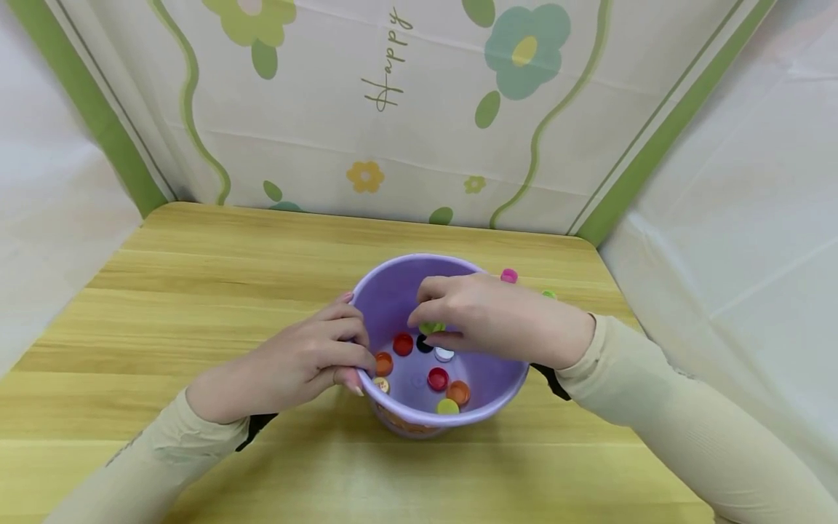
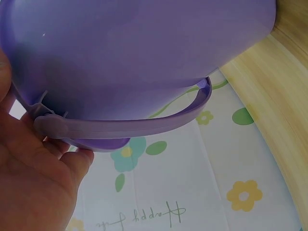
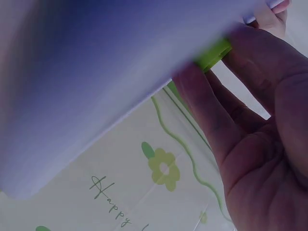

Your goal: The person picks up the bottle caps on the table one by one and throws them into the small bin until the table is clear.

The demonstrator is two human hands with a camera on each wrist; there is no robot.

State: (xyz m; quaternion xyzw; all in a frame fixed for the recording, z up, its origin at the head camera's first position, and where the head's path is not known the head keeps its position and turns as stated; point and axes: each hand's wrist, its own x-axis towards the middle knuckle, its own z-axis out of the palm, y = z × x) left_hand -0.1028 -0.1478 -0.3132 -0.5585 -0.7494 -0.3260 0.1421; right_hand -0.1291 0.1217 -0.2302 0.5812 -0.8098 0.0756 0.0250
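Observation:
A purple bucket point(image 1: 386, 287) stands on the wooden table. My left hand point(image 1: 310, 360) grips its left rim; in the left wrist view the bucket's handle point(image 2: 134, 127) hangs beside that hand. Over the bucket's opening, my right hand point(image 1: 471, 309) reaches in and pinches a green bottle cap point(image 3: 215, 55) between thumb and fingers. Several caps lie on the bucket floor, among them a red cap point(image 1: 402, 344), an orange cap point(image 1: 458, 393), a yellow cap point(image 1: 448, 407) and a white cap point(image 1: 444, 354). A black cap point(image 1: 423, 344) is partly hidden by the right hand.
Behind the right forearm, a pink cap point(image 1: 508, 276) and a green cap point(image 1: 549, 294) lie on the table point(image 1: 216, 291). A flower-printed cloth point(image 1: 314, 109) hangs along the table's far edge, with white sheeting at both sides.

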